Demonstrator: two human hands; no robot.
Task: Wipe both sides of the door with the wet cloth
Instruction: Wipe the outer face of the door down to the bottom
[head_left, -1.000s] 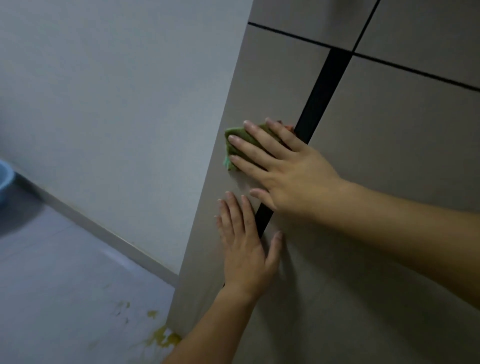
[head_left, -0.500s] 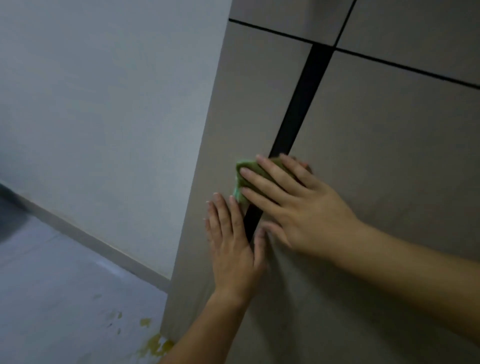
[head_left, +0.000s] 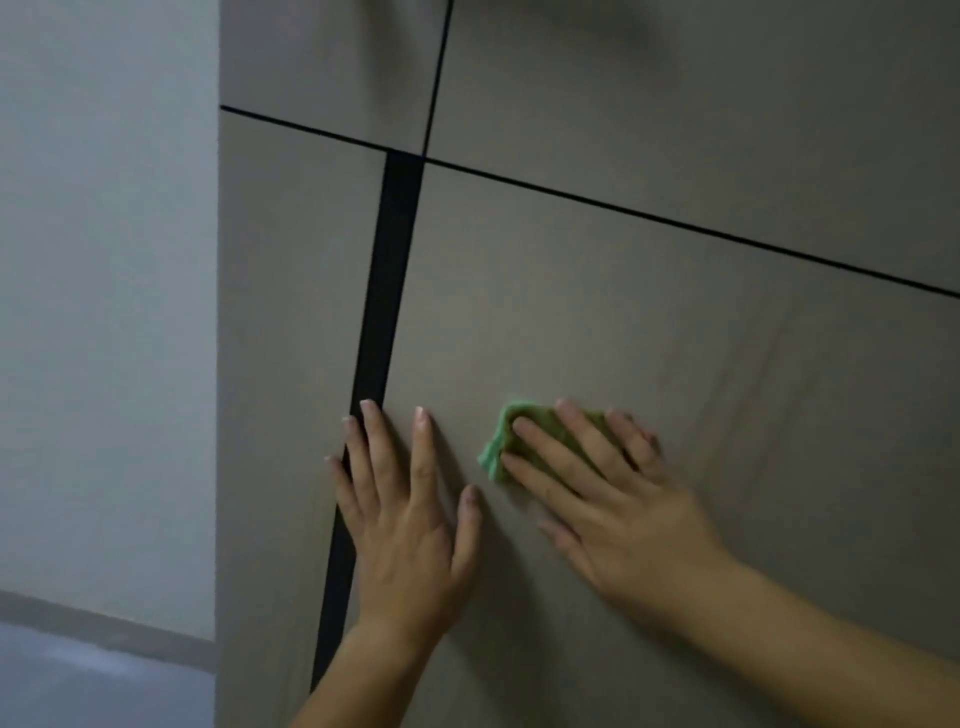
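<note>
The taupe door (head_left: 623, 322) fills most of the view, crossed by a wide black vertical strip (head_left: 387, 291) and thin black grooves. My right hand (head_left: 602, 499) lies flat with straight fingers, pressing a green cloth (head_left: 501, 441) against the door panel to the right of the strip. Most of the cloth is hidden under my fingers. My left hand (head_left: 405, 525) rests flat on the door just left of the cloth, its fingers straight and its outer fingers over the black strip.
A pale wall (head_left: 104, 312) stands to the left of the door's edge. A grey skirting board (head_left: 104, 629) and grey floor (head_left: 78, 686) show at the lower left.
My right hand slid the cloth down and to the right, off the black strip onto the panel. The left hand stayed flat on the door, and the view turned upward.
</note>
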